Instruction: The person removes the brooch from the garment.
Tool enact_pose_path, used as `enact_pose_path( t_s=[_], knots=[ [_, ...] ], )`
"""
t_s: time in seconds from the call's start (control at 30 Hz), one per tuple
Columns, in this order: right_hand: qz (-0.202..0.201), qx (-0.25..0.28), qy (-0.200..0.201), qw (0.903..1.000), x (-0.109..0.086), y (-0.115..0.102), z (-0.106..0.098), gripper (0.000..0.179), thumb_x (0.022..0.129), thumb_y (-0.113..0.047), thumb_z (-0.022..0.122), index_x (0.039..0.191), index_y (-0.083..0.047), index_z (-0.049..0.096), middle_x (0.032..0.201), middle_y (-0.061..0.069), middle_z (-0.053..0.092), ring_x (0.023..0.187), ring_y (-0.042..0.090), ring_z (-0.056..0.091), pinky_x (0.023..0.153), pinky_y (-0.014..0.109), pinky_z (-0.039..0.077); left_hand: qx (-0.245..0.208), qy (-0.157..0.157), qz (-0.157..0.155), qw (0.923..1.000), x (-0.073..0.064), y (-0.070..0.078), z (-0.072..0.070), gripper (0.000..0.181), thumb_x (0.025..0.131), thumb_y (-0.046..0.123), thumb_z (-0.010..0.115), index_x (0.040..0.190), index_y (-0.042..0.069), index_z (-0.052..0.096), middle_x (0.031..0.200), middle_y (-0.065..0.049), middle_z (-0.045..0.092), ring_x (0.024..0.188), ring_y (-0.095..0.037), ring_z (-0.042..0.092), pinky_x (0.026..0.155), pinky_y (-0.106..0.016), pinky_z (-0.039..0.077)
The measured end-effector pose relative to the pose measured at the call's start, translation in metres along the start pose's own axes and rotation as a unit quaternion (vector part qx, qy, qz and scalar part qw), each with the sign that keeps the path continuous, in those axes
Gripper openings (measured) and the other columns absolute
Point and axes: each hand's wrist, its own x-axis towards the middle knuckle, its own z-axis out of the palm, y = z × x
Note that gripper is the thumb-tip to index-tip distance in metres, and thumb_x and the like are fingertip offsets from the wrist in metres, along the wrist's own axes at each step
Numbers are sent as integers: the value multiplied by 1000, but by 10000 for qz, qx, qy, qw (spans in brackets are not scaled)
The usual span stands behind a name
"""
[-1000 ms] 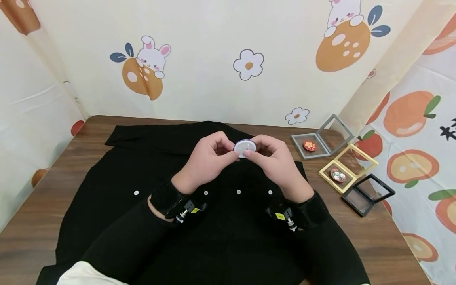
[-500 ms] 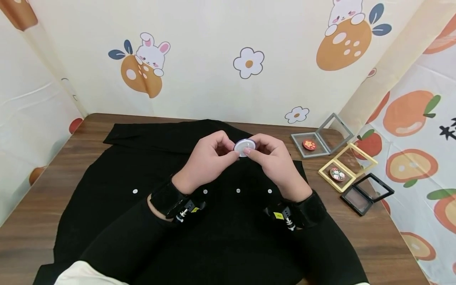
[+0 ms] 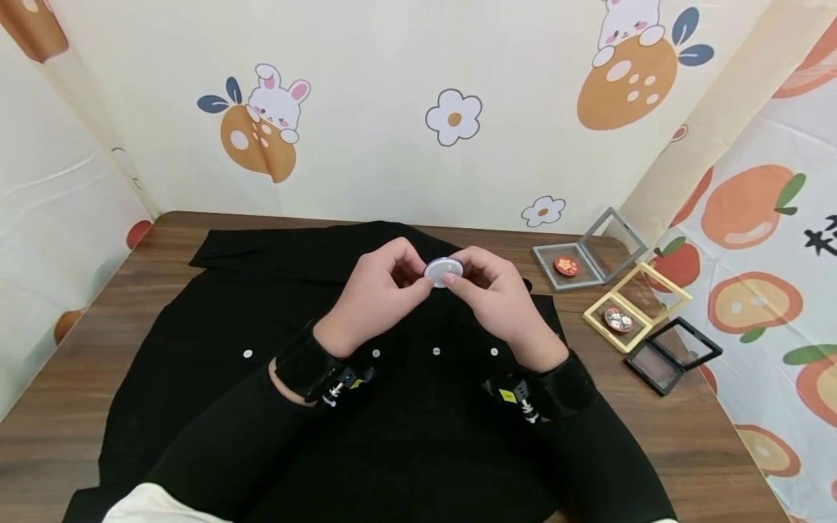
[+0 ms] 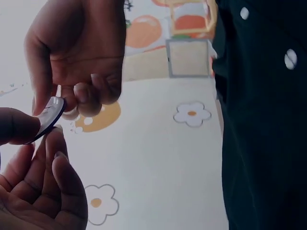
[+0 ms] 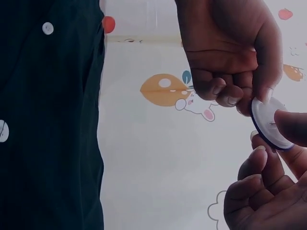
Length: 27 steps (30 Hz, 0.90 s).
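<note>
A round badge [image 3: 437, 269] with a dark rim is held up over the black shirt [image 3: 412, 407], its whitish back facing the head camera. In the right wrist view a thin pin shows on the back of the badge [image 5: 264, 120]. My left hand [image 3: 379, 294] pinches the badge's left edge between thumb and fingers. On the opposite edge, my right hand [image 3: 497, 298] pinches it too, the thumb lying across the back. The badge's front is hidden. Beneath the hands, the shirt lies spread out with a row of white buttons [image 3: 436, 351].
To the right stand three open clear-lidded cases: a grey case [image 3: 570, 284] with a red badge [image 3: 566, 266], a yellow case [image 3: 602, 330] with a patterned badge [image 3: 617, 319], and a black case [image 3: 665, 390] without a badge. A patterned cloth wall [image 3: 366, 145] borders the wooden table [image 3: 713, 465].
Both hands and the badge have shifted very slightly to the left, along with a small shift of the view. The hold on the badge looks the same.
</note>
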Motion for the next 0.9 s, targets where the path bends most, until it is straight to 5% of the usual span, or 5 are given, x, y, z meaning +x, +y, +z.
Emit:
enact_pose_path(
  t_s=[0.33, 0.57, 0.9],
  knots=[
    [-144, -403, -235, 9988, -2, 4, 0, 9, 101, -8, 66, 108, -4, 69, 95, 7, 60, 74, 26, 51, 64, 31, 44, 320, 134, 361, 9987, -1, -1, 1, 10, 92, 3, 74, 91, 10, 66, 84, 2, 64, 70, -12, 59, 63, -33, 54],
    [-253, -806, -870, 9926, -2, 0, -9, 5, 102, -12, 66, 104, -11, 71, 86, 2, 57, 70, 25, 51, 61, 35, 43, 458, 20, 450, 9979, -2, 6, -3, 12, 91, 3, 73, 86, 12, 67, 81, 3, 64, 67, -11, 58, 61, -34, 54],
    [-450, -168, -1362, 9895, -1, -2, -26, 28, 110, -10, 46, 108, 1, 72, 87, 11, 65, 82, 23, 60, 74, 30, 50, 660, -87, 697, 9953, -5, 16, -2, 14, 90, 2, 74, 84, 11, 67, 82, 4, 64, 70, -9, 59, 63, -32, 56]
  ],
)
